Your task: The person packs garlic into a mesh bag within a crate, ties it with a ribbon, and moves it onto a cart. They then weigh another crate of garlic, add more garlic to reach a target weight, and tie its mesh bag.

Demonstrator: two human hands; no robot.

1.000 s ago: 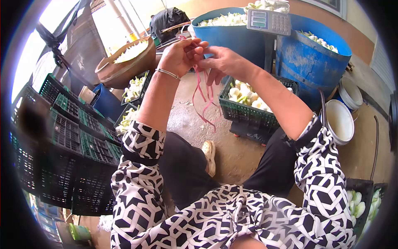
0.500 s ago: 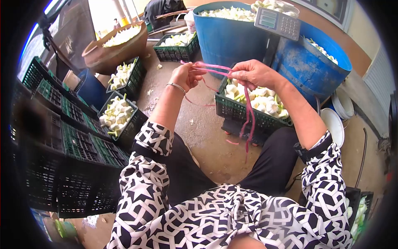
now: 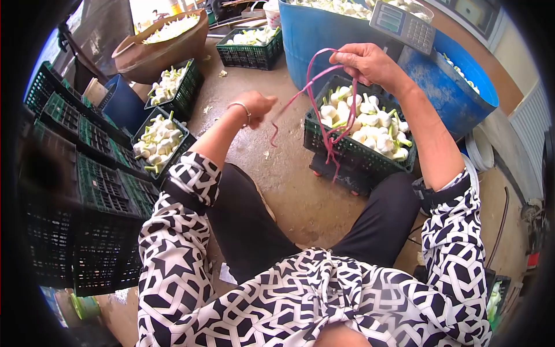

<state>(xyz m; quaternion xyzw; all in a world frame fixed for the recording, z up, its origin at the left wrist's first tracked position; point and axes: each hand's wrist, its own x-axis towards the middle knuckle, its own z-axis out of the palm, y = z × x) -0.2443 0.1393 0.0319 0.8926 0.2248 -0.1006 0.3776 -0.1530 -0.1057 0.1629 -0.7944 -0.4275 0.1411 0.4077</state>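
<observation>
My right hand (image 3: 367,63) is closed in a pinch on a pink string (image 3: 317,75), lifted above the near edge of a garlic crate. From the fingers the string hangs in wide loops, with tangled ends in front of the crate's side. One loose strand reaches left, its tail dangling just beside my left hand (image 3: 258,108). That hand is curled, with a bracelet at the wrist; I see no string in it, though its fingertips are partly hidden. The black plastic crate (image 3: 361,155) holds white garlic bulbs (image 3: 370,124) with green stems.
Blue tubs (image 3: 309,49) of garlic stand behind the crate, with a digital scale (image 3: 402,26) before them. More garlic crates (image 3: 188,98) and a brown clay basin (image 3: 159,58) are at the left. Stacked dark crates (image 3: 92,191) rise beside my left arm.
My left hand has moved down and left, away from the string it held. My right hand has risen with the string, which now hangs in open loops. The view has shifted slightly.
</observation>
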